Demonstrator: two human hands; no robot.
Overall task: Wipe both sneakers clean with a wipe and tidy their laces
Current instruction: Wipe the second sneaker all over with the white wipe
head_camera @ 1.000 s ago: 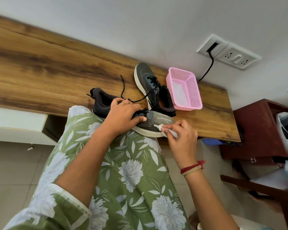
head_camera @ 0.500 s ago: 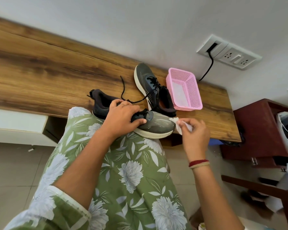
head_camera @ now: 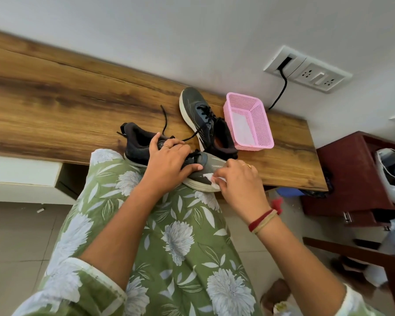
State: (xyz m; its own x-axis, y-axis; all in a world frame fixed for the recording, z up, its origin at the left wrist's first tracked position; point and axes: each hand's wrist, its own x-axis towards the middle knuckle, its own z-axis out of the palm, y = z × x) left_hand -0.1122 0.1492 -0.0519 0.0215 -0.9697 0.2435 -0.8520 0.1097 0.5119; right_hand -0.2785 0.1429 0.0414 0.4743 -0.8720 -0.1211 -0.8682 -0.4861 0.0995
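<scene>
A dark grey sneaker [head_camera: 141,144] with a pale sole lies on my raised knee at the desk's front edge, toe to the right. My left hand [head_camera: 169,160] grips it over the laces, thumb on the side. My right hand [head_camera: 240,181] pinches a white wipe [head_camera: 211,177] against the sneaker's toe side, just above the sole. The second sneaker [head_camera: 198,110] lies on the wooden desk [head_camera: 55,106] behind, toe pointing away, its black laces loose across the wood.
A pink mesh basket [head_camera: 259,124] stands on the desk right of the second sneaker. A wall socket panel [head_camera: 310,71] with a black cable is above it. A dark red cabinet [head_camera: 351,174] and a wooden chair frame [head_camera: 363,254] are at the right.
My right hand moved from just off the toe tip back left and down onto the toe's side with the wipe. My left hand keeps its hold on the sneaker.
</scene>
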